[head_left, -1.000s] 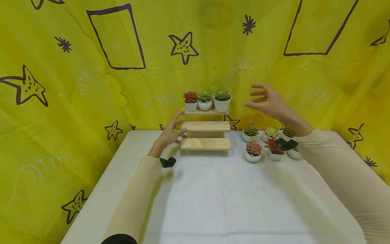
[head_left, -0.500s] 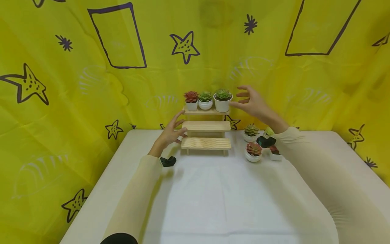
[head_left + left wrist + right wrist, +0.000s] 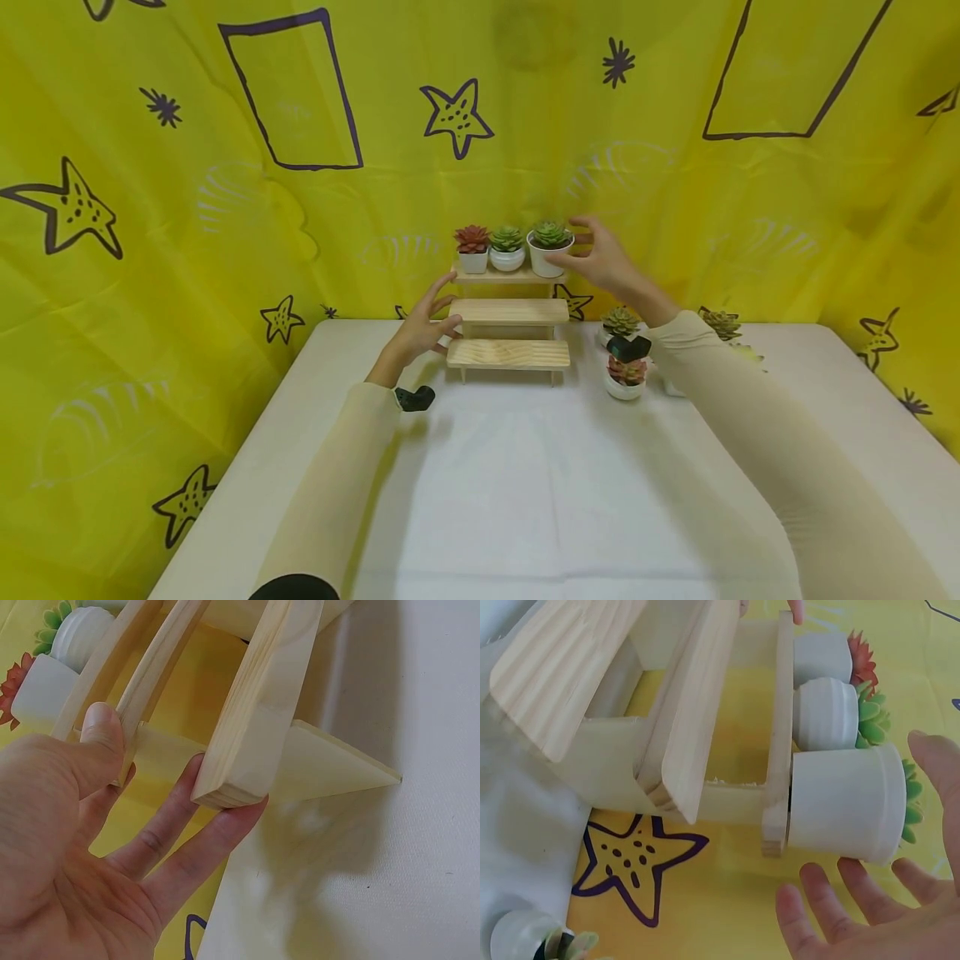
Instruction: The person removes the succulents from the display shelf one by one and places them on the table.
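A three-tier wooden stand (image 3: 510, 354) stands at the back of the table. My left hand (image 3: 416, 333) holds its left end; in the left wrist view the thumb lies on the middle tier and two fingertips meet the end of the lowest tier (image 3: 244, 742). On the top tier sit a red succulent in a square white pot (image 3: 473, 262), a green one in a round white pot (image 3: 507, 258) and a green one in a larger white pot (image 3: 546, 262). My right hand (image 3: 609, 265) is spread around the larger pot, fingertips right at its side, thumb apart from it in the right wrist view.
Several more potted succulents, including a pink-red one (image 3: 626, 383), stand on the white table (image 3: 495, 483) right of the stand, partly hidden by my right sleeve (image 3: 738, 417). A yellow printed cloth (image 3: 390, 192) hangs close behind the stand.
My right hand has moved left from above the loose pots to the larger pot on the top tier. My left hand has stayed at the stand's left end.
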